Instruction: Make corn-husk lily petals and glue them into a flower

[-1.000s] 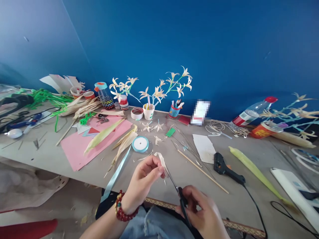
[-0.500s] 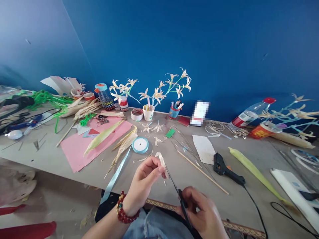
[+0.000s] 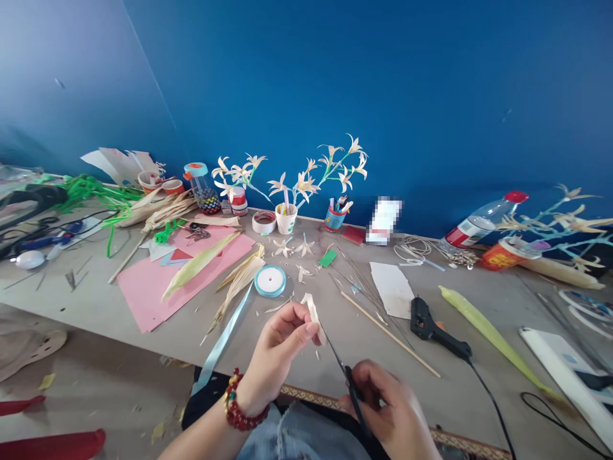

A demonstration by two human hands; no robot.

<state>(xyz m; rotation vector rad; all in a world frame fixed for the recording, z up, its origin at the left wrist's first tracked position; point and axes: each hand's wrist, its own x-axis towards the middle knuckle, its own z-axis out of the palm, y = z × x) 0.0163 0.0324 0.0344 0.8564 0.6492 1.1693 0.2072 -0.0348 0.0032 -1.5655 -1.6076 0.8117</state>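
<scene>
Head view: your left hand (image 3: 282,345) pinches pale strip (image 3: 311,310) over table (image 3: 364,342); your right hand (image 3: 397,409) grips black scissors (image 3: 353,391), blades (image 3: 334,349) by strip; looks like snipping, calls for strip held very still

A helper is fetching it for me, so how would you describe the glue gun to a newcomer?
Against the blue wall stands a grey table. On its right half, look between the white paper piece and the long, pale green husk. The glue gun is the black, pistol-shaped tool, set apart from those pale neighbours by its colour and trailing cord.
</scene>
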